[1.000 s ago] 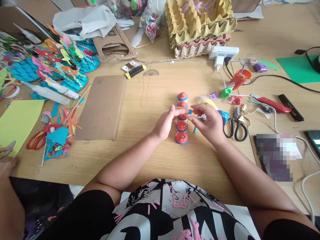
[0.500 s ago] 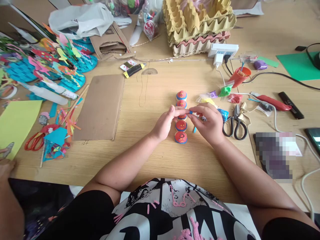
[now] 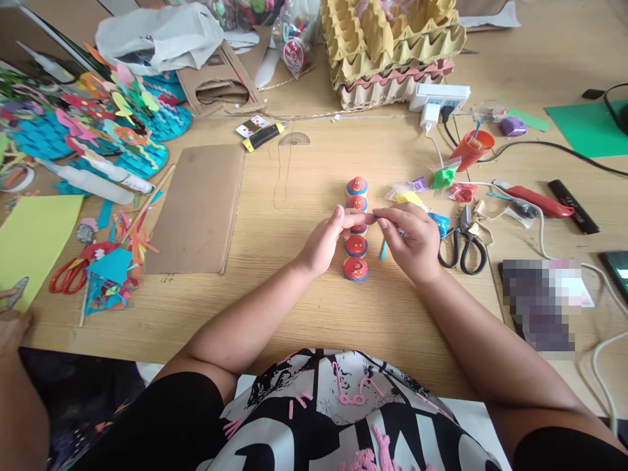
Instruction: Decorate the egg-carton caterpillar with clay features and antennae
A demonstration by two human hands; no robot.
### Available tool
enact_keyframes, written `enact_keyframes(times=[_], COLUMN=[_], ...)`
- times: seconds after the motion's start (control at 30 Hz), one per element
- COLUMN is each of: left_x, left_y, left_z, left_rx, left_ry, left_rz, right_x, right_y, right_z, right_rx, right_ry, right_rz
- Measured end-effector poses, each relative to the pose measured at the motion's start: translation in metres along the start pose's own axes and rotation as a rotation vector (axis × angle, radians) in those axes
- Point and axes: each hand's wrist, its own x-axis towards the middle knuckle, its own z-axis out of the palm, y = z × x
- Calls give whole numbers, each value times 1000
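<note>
Pale wood-grained bench [image 3: 275,307] is filling most of the view. At its far side a stack of egg trays [image 3: 387,52] is standing, yellow layers lying over pink and tan ones. A brown cardboard sheet [image 3: 196,209] is lying flat left of centre; farther left, a yellow sheet [image 3: 39,235] is lying with a co-worker's hand [image 3: 12,320] showing at its near end. The left hand [image 3: 321,239] is staying unclenched, thumb raised, index finger pointing at the right hand [image 3: 412,242], which is bending its own index finger to meet that fingertip. Five red domed pieces [image 3: 356,246] with blue rims and yellow faces are forming a row leading away from the body; the left fingers are partly hiding the middle one. Black-handled scissors [image 3: 464,230] are lying right of the right hand. An orange cup [image 3: 473,152] is leaning farther back. A narrow blue strip [image 3: 383,250] is lying just right of the row. A tiny blue bit [image 3: 375,218] is sitting at the left index fingertip; cannot tell whether the right finger and thumb are gripping it or only pressing.
</note>
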Motion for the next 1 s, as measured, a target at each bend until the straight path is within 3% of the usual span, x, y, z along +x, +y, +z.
enact_keyframes(times=[0.37,0.83,1.0], left_x=[5,7,6], left_y=[-4,16,13], left_z=[-1,-5,-3], left_rx=[-115,-165,-118], left_ry=[-40,-66,-90], left_rz=[4,14,41], right_x=[-3,-10,-8], right_y=[13,7,7], right_z=[-5,-1,0], right_rx=[-239,-349,-324], right_ry=[-241,-202,-121], right_rz=[-144,-128,-110])
